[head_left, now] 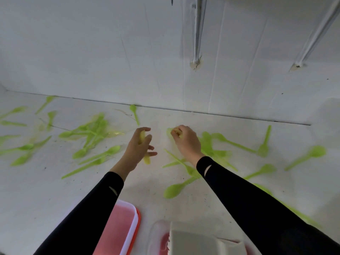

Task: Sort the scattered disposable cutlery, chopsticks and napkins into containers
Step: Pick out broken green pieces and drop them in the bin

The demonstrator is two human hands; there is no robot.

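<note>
two containers, lidded red box point(122, 225), tub point(156, 236) holding white stack point(193, 242), left hand point(138, 146) and right hand point(186, 142) gripping cutlery point(147, 160)

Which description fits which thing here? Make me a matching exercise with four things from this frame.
Things:
1. left hand
2. right hand
3. red container
4. lone spoon

Descriptions:
A. lies at the foot of the back wall
B. at the near edge, partly under the left sleeve
C. grips a yellowish piece
D. pinches a green piece on the table

Pairs: 1-C, 2-D, 3-B, 4-A.
</note>
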